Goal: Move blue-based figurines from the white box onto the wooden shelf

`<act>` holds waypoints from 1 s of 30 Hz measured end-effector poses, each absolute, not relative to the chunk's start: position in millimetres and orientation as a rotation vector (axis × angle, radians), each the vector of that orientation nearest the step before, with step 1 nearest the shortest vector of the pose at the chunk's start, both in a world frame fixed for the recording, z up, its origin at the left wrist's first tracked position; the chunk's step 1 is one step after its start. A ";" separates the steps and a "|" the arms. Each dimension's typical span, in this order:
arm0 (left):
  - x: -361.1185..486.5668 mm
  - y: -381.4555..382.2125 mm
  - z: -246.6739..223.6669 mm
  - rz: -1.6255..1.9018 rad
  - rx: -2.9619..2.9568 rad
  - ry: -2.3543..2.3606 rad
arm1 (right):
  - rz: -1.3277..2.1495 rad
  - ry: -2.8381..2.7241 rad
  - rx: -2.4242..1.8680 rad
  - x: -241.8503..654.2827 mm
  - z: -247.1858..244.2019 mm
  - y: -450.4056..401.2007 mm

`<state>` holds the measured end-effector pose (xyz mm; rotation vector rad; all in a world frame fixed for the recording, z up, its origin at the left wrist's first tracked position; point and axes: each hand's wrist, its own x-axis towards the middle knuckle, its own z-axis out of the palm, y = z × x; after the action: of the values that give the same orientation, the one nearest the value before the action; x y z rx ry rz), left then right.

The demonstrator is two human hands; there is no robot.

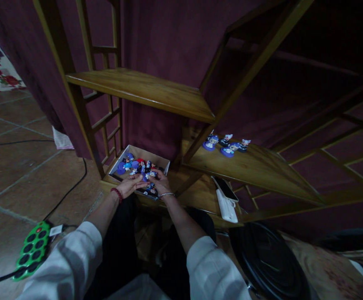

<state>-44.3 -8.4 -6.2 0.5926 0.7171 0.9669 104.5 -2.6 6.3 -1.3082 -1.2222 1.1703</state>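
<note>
Both my hands are together over the near side of a shallow cardboard box (161, 160) full of small toy figurines (128, 162) in purple, blue, black and red. Between my fingers is a figurine with a purple base (145, 176). My left hand (130, 186), with a red bead bracelet at the wrist, pinches it from the left. From the other side my right hand (161, 183), with a silver bangle, has its thumb and fingers on it. My fingers cover part of the figurine, so its details are hard to make out.
Several figurines (228, 149) stand on a wooden shelf (262, 166) to the right. Below it lie a phone (225, 188) and a white object (227, 207). Another shelf board (143, 89) overhangs the box. A green power strip (33, 250) lies on the tiled floor; a black lidded bin (265, 258) stands right.
</note>
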 end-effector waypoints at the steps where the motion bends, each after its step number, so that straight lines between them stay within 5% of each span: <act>1: -44.4 -8.4 -6.3 0.964 0.594 0.714 | 1.169 -1.224 -1.304 104.5 5.3 -2.2; 21: -43.7 -8.1 -5.3 0.953 0.573 0.743 | 1.175 -1.291 -1.260 107.2 0.4 -0.2; 30: -42.6 -10.6 -4.1 0.943 0.564 0.743 | 0.900 -1.580 -1.418 107.0 5.3 -4.5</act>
<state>-42.6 -10.6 -4.1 0.5645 0.7433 0.9428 107.0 -4.5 5.3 -1.4180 -1.5798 0.8997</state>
